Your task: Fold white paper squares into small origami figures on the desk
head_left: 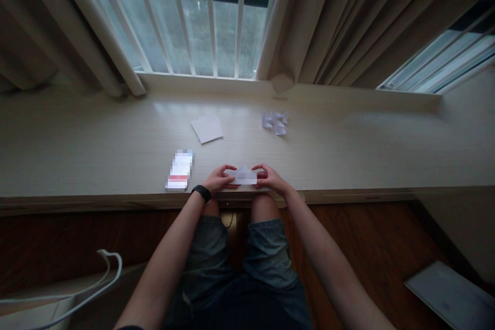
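Observation:
A small folded sheet of white paper (244, 177) is held just above the front edge of the desk, with a peaked fold along its top. My left hand (219, 178), a dark band on its wrist, pinches the paper's left end between thumb and fingers. At the opposite end, my right hand (270, 179) grips the paper in the same way. Beyond them lie a stack of white paper squares (208, 129) and, to the right, several folded paper pieces (275, 122) in a cluster.
A phone (180, 170) with a blurred, lit screen rests left of my hands on the pale desk (348, 149). Behind the desk are a barred window (201, 26) and beige curtains (320, 20). A white curved frame (112, 263) stands low at left; a flat grey panel (452, 294) lies at lower right.

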Available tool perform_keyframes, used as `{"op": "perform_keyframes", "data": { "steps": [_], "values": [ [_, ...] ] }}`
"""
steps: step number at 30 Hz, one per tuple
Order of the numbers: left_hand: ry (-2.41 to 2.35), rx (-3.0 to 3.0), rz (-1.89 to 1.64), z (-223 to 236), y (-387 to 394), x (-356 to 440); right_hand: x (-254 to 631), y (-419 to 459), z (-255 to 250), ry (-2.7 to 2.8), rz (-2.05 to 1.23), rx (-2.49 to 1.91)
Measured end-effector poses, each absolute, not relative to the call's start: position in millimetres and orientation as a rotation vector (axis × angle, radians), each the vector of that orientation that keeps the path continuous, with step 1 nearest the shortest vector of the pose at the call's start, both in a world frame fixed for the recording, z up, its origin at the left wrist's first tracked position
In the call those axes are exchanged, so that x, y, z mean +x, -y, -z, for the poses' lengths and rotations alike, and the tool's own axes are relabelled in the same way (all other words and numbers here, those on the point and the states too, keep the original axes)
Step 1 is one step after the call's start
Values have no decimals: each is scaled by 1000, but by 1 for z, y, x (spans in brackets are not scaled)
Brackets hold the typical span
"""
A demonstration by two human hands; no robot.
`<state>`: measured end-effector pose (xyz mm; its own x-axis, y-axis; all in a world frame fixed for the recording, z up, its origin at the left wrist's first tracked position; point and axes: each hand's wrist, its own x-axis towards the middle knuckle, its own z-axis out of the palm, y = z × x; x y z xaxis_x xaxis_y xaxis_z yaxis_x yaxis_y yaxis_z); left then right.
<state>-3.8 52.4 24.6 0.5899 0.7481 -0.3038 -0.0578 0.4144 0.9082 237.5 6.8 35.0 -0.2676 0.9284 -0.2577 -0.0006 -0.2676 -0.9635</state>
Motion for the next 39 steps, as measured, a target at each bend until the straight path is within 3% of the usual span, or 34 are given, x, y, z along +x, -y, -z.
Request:
{"op": "perform_keyframes", "data": {
  "steps": [8, 14, 25, 33, 39],
  "values": [
    [-817, 995, -616, -21, -51, -2, 225, -5, -43, 1051, -1602, -1166],
    [-762, 975, -532, -21, -50, -2, 212, -16, -27, 1401, -1354, -1352],
    [-705, 884, -482, -21, -26, -8, 228, -4, -26, 1469, -1590, -1303],
    [-973, 1293, -577, -24, -21, 11, 222, 1, -32, 1504, -1570, -1285],
    [-861, 987, -618, -37, -14, 6, 230, 9, -41, 1405, -1611, -1207]
  ]
}}
